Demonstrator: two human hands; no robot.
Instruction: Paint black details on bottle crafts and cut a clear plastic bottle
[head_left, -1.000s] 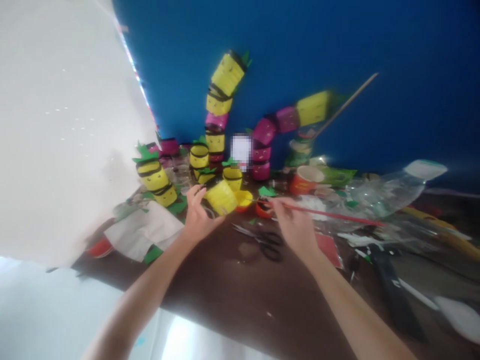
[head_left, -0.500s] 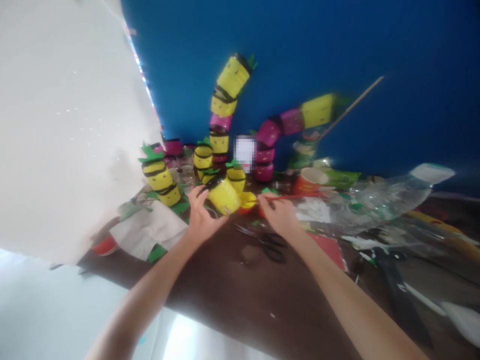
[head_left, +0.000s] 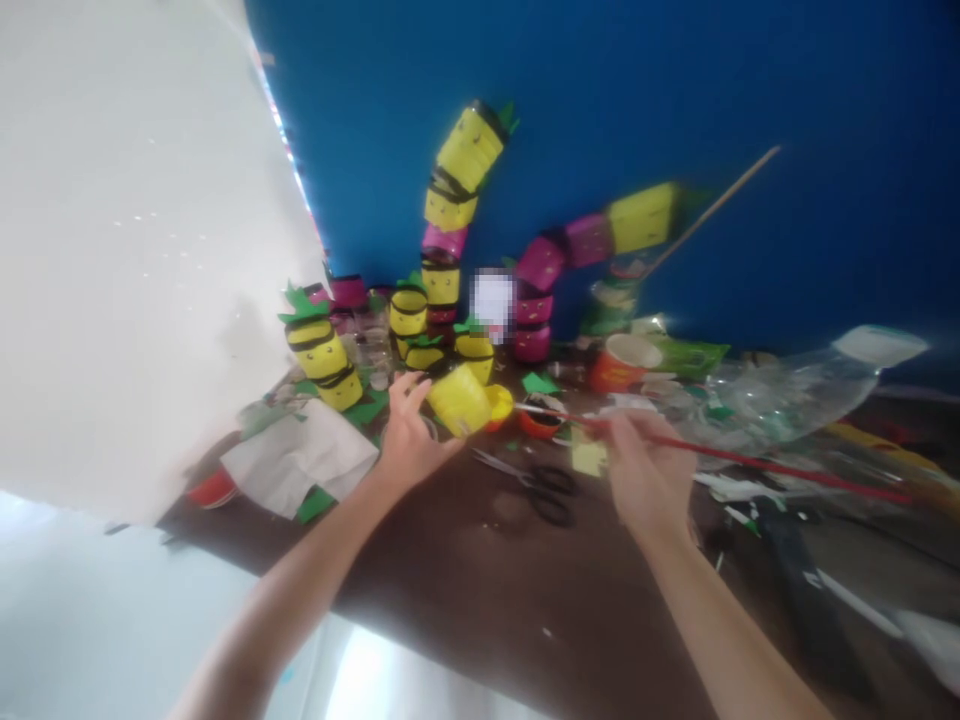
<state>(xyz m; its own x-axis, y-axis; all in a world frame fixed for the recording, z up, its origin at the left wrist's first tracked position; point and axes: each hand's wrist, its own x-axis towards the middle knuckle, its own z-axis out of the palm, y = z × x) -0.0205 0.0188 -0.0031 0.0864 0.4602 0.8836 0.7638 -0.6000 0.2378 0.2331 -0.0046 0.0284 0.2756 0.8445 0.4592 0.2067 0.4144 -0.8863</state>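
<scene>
My left hand [head_left: 411, 435] grips a yellow painted container [head_left: 459, 402], tilted, with the thumb below it and the fingers at its left side. My right hand [head_left: 651, 468] is closed round a long red-handled paintbrush [head_left: 757, 464]. The brush lies nearly level, its pale tip pointing left towards the yellow container. Near that tip are a small cup of yellow paint [head_left: 499, 403] and a small orange cup with dark contents [head_left: 541, 422]. Black-handled scissors [head_left: 551, 492] rest on the table between my hands.
Finished yellow and magenta containers [head_left: 319, 350] with green leaves stand along the blue wall. White paper [head_left: 296, 455] lies to the left. On the right are an orange paper cup [head_left: 624, 362], a clear plastic bottle [head_left: 802, 395] and a dark flat strip [head_left: 799, 590].
My right hand has moved right, drawing the paintbrush away from the paint cups. The yellow container in my left hand has turned, hiding its dark rim. A yellow paper piece has come into sight.
</scene>
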